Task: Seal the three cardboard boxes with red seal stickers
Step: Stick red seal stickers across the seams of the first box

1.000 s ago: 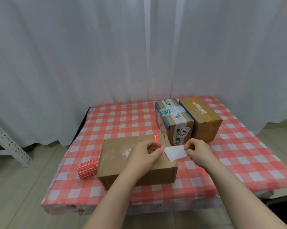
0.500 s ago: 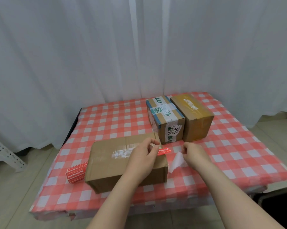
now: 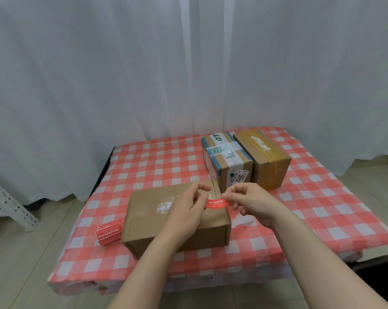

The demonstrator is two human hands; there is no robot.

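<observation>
- Left hand [image 3: 186,210]: thumb and forefinger are closed on the left end of the sticker [image 3: 217,204]. The forearm crosses over the near box [image 3: 148,219].
- Right hand [image 3: 253,202]: fingertips pinch the right end of the sticker. The remaining fingers are curled beneath the palm.
- Sticker: a red strip with white print, held between the two hands. It spans the right end of the near box's top face, close to the top edge. Contact between strip and cardboard cannot be determined.
- Near box: plain brown cardboard, lying flat with its long side roughly across the view, at the front centre of the cloth [image 3: 157,161]. Clear tape and a torn white label remnant show on its top face.
- Sticker stack [image 3: 110,230]: red strips lying flat on the cloth, touching or just beside the left side of the near box.
- Taped box [image 3: 227,157]: at the rear right, behind the hands. It carries white-and-green tape, blue edge tape and a label reading "3012" on its front face.
- Plain box [image 3: 264,157]: directly right of the taped box, sides touching or nearly so. A torn white remnant shows on its top.
- Cloth: red-and-white check, covering a low table.
- Curtain [image 3: 144,63]: white, hanging behind the table down to the floor.
- Rack [image 3: 10,204]: a white perforated metal leg stands at the left edge.
</observation>
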